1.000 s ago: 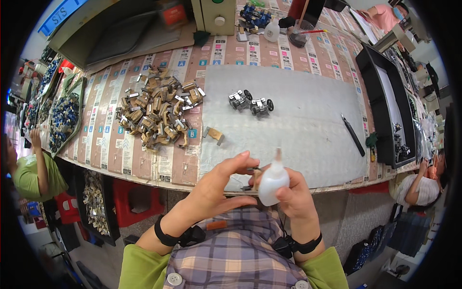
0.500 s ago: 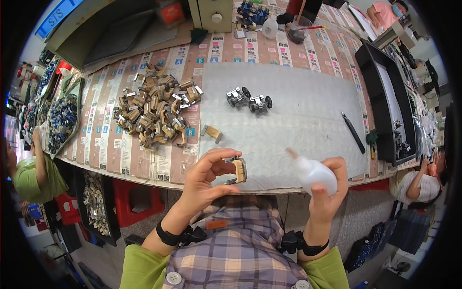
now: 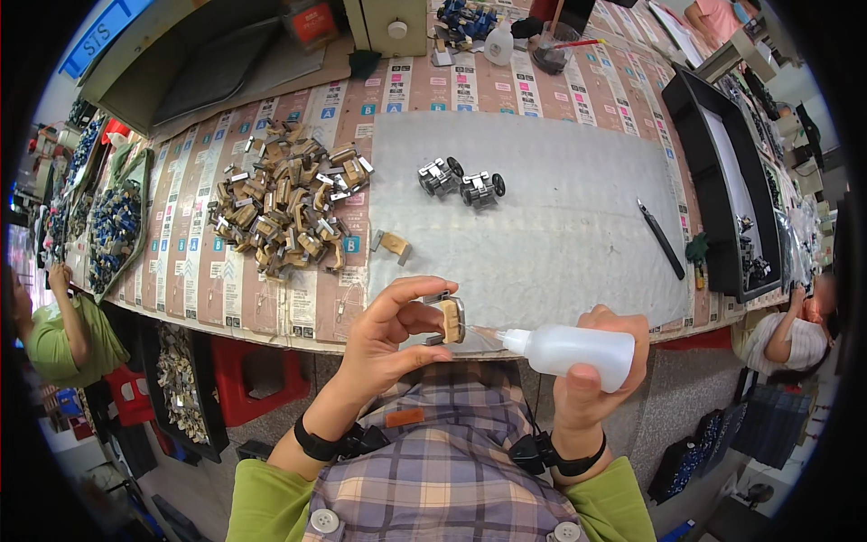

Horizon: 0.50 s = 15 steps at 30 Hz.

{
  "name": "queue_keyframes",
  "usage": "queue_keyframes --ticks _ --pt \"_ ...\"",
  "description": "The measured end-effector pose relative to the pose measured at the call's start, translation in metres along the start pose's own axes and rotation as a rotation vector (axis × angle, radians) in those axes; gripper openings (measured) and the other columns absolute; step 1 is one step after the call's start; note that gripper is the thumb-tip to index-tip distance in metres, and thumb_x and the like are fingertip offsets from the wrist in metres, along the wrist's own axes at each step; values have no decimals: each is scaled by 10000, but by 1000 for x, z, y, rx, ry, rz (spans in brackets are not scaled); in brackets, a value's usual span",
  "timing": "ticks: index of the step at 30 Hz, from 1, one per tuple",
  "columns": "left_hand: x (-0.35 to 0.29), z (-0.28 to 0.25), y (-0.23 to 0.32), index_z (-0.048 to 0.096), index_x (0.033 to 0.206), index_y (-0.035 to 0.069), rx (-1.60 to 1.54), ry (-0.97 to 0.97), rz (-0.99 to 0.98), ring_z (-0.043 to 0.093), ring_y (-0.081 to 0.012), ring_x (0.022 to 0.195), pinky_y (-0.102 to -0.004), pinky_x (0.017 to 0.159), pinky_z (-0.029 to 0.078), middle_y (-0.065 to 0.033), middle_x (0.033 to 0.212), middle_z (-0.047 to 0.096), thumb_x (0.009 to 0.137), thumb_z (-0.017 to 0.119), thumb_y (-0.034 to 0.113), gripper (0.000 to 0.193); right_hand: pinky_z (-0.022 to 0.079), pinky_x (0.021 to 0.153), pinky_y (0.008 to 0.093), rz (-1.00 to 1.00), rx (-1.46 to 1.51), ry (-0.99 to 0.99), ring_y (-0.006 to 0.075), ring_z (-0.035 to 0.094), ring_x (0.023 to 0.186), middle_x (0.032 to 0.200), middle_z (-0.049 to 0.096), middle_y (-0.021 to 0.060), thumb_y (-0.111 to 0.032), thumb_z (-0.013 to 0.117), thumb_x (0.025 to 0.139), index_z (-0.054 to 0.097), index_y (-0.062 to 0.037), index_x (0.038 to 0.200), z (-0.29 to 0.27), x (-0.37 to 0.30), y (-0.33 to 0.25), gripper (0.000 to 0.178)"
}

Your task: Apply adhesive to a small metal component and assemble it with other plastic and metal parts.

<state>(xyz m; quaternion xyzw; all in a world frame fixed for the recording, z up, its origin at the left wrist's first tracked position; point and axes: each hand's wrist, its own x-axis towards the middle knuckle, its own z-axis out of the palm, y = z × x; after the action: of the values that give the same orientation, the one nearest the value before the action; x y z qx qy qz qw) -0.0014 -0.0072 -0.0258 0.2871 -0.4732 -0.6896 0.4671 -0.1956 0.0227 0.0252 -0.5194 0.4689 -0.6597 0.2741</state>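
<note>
Between the thumb and fingers of my left hand [image 3: 397,330] is a small tan and grey metal part [image 3: 452,320], held upright at the table's near edge. My right hand [image 3: 601,370] is wrapped round a white squeeze bottle [image 3: 578,354], tipped on its side. Its thin nozzle [image 3: 488,333] points left, with the tip at or very close to the part; whether they touch I cannot tell. A similar loose part [image 3: 392,245] lies on the grey mat [image 3: 542,244] just beyond my left hand. Farther off stand two small wheeled black-and-silver pieces [image 3: 461,181].
A heap of tan and grey parts [image 3: 287,200] covers the table at left. On the mat's right lies a black pen-like tool [image 3: 661,238], beside a long black tray [image 3: 722,181]. At the back are another small bottle [image 3: 499,43] and a cup [image 3: 553,56]. Co-workers sit at both sides.
My right hand has tilted the bottle from nozzle-up to sideways, bringing its nozzle leftward to the held part. My left hand has stayed nearly in place.
</note>
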Motion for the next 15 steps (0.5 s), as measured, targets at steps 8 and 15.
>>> queue_keyframes --ticks 8,15 --pt "0 0 1 432 1169 23 45 -3 28 532 -114 926 -275 846 448 -87 1198 444 659 693 -29 575 321 464 198 -22 -68 -52 86 452 528 608 513 31 -304 726 693 464 -38 853 -1 0 1 406" --pt "0 0 0 435 1164 29 82 9 36 529 -115 919 -267 830 449 -79 1190 440 656 696 -29 574 346 461 206 -65 -85 -89 100 477 531 628 527 37 -288 723 698 474 -27 858 1 -1 2 394"
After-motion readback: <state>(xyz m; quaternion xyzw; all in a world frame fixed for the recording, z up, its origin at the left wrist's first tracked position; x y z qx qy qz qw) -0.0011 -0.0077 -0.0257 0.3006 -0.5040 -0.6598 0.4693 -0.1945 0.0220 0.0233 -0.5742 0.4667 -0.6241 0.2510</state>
